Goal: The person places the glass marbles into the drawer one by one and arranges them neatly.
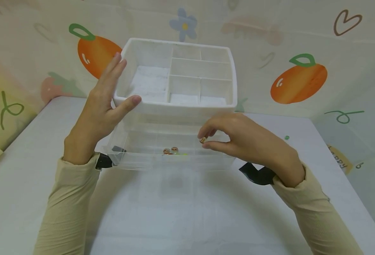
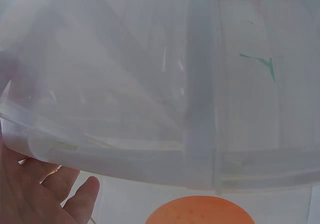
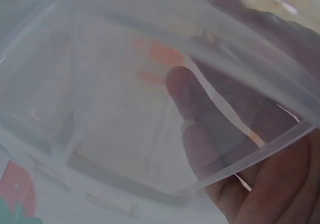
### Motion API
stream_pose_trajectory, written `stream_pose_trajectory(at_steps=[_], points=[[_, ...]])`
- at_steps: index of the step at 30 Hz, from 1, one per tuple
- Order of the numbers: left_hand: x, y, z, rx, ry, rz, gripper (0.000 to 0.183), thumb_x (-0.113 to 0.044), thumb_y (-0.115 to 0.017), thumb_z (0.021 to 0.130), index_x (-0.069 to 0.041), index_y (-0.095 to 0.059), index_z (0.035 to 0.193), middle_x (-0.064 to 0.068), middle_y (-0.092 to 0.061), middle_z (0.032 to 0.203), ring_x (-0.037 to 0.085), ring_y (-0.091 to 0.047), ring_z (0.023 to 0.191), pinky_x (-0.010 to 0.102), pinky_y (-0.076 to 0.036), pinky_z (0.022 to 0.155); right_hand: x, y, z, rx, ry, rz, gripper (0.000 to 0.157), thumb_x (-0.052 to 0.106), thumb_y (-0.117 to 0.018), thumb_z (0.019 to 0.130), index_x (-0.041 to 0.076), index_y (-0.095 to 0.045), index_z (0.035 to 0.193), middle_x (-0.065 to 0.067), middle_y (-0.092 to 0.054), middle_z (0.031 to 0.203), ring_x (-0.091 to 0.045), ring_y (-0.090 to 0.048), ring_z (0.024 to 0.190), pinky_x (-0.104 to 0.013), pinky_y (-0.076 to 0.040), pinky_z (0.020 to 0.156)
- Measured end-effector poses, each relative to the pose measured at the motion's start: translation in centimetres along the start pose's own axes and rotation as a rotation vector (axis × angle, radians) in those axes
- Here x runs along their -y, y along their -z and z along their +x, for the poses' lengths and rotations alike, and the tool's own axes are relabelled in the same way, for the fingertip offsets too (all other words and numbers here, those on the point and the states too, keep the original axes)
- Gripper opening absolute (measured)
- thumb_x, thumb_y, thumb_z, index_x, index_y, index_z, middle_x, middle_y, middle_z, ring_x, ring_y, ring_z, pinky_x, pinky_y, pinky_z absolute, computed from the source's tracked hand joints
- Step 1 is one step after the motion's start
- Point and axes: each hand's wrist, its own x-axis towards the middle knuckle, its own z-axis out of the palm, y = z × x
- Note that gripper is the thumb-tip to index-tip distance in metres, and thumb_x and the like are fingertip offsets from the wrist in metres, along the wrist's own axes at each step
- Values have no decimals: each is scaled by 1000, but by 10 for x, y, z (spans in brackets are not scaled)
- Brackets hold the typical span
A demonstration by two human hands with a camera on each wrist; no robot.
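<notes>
My right hand (image 1: 248,138) is above a clear plastic drawer (image 1: 136,161), pinching a small brown-and-gold marble (image 1: 203,140) between thumb and fingertips. Two similar marbles (image 1: 166,151) show on the drawer's floor, beside something yellow-green (image 1: 184,154) partly hidden by the front wall. Above the drawer sits a white organizer box (image 1: 155,104) with divided compartments. My left hand (image 1: 101,102) rests against its left side with straight fingers, the thumb touching the front rim. In the right wrist view, fingers (image 3: 200,149) appear through the cloudy drawer wall; the marble cannot be made out there.
A small green round piece (image 1: 287,137) lies on the white tabletop (image 1: 181,212) to the right. Behind the box hangs a printed curtain (image 1: 251,21) with oranges and flowers. Black straps (image 1: 258,174) are at both wrists.
</notes>
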Motion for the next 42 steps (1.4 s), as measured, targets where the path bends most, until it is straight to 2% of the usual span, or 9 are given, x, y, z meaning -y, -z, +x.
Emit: stream_pose_trajectory(at_steps=[10,19,26,30,42], points=[[-1,0,-1,-5,-8,0,77,-45,-61,97,-11,-28,157,-1,-17,167,15,-18,154,38,-15,126,0,1,5,111,-51,48,15,19,-72,92,16,-75,106,11,-72,99,-5,-64,91,-32,-55,82],[-1,0,-1,-2,2,6,78,-48,-60,96,-12,-27,157,2,-17,167,16,-18,154,41,-15,126,5,1,10,205,-148,40,19,23,-70,93,20,-75,111,14,-71,107,-8,-65,100,-33,-54,89],[-1,1,-1,3,19,-2,78,-47,-61,96,-14,-27,158,-4,-16,167,14,-18,154,40,-15,126,9,2,12,253,-197,36,17,24,-68,95,23,-75,110,16,-70,106,-8,-63,101,-33,-53,90],[-1,1,-1,1,15,-2,78,-47,-61,96,-14,-27,158,-4,-17,167,14,-18,154,40,-15,126,9,2,14,273,-209,30,15,22,-67,95,23,-75,108,15,-70,103,-11,-63,103,-33,-52,90],[1,1,0,-1,-2,-4,78,-48,-60,96,-12,-28,157,0,-18,167,15,-18,154,40,-16,126,11,2,16,281,-213,-17,16,22,-69,94,25,-75,109,17,-69,101,-8,-61,99,-31,-51,88]])
